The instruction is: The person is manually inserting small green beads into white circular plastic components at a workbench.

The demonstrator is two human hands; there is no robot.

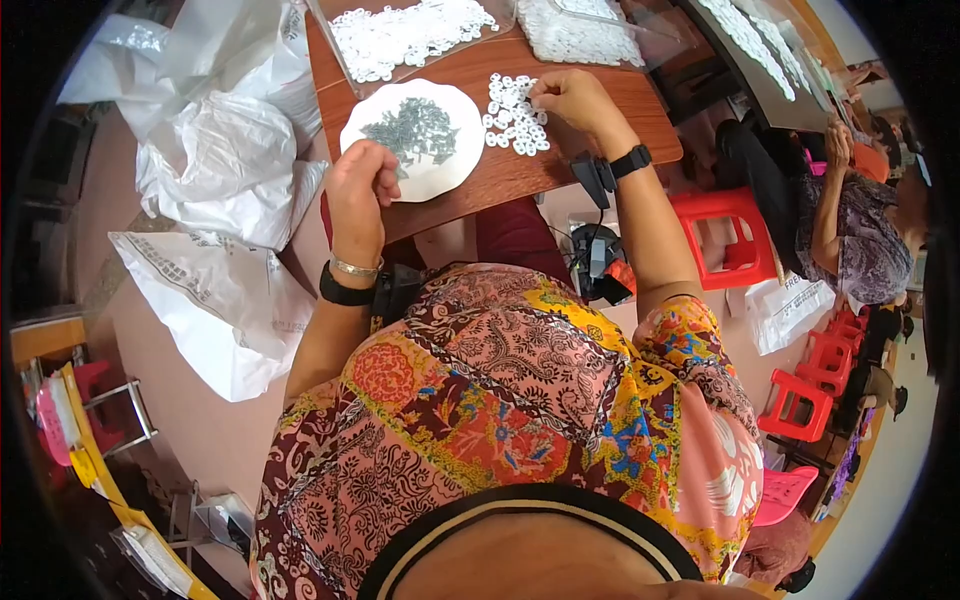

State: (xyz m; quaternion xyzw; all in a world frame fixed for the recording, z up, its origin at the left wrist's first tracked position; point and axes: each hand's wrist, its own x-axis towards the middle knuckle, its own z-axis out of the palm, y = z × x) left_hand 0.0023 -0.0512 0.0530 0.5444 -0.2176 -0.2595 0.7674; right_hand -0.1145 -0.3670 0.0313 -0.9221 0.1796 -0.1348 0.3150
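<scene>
A white scalloped plate (pixel 360 125) lies on the wooden table, bearing a heap of small dark grey-green pieces (pixel 412 130). My left hand (pixel 362 185) is at the plate's near left edge, its fingers curled together; whatever they hold is hidden. Right of the plate, small white oval pieces with dark centres (pixel 515 115) are spread loosely on the wood. At the right side of that spread is my right hand (pixel 582 105), thumb and fingertips pinched together. What lies between those fingertips is too small to make out.
Two clear trays of white pieces stand at the table's far side, one left (pixel 400 40), one right (pixel 580 35). White sacks (pixel 215 165) crowd the floor at left. A red stool (pixel 722 235) and a seated person (pixel 860 220) are at right.
</scene>
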